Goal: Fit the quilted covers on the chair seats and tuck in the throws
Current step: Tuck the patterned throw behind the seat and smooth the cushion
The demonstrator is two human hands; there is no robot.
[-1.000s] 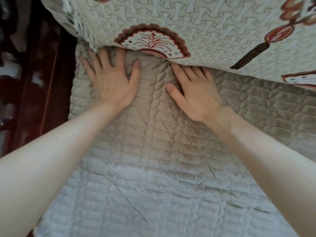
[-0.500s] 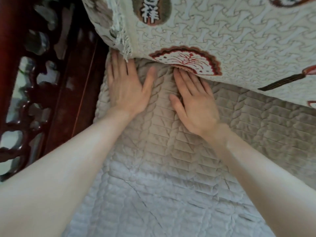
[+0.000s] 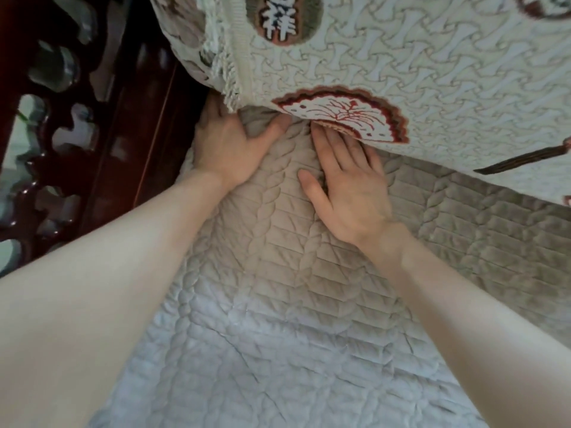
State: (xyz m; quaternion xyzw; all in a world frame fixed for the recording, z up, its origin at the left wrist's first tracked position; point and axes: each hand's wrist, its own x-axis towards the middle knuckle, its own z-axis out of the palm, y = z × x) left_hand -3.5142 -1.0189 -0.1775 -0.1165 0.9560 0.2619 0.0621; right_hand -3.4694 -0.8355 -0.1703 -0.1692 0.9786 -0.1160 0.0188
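Head view: flat hands on quilted cover

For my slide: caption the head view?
Both hands, left and right, press the quilted cover under the throw.

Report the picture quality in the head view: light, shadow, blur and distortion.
Head view: daylight brightens the near part of the quilted cover, which turns dimmer and browner toward the back under the patterned throw; the carved dark wood armrest shows glossy highlights; the left hand and right hand are fairly sharp, while the forearms swell at the frame edges from wide-angle distortion.
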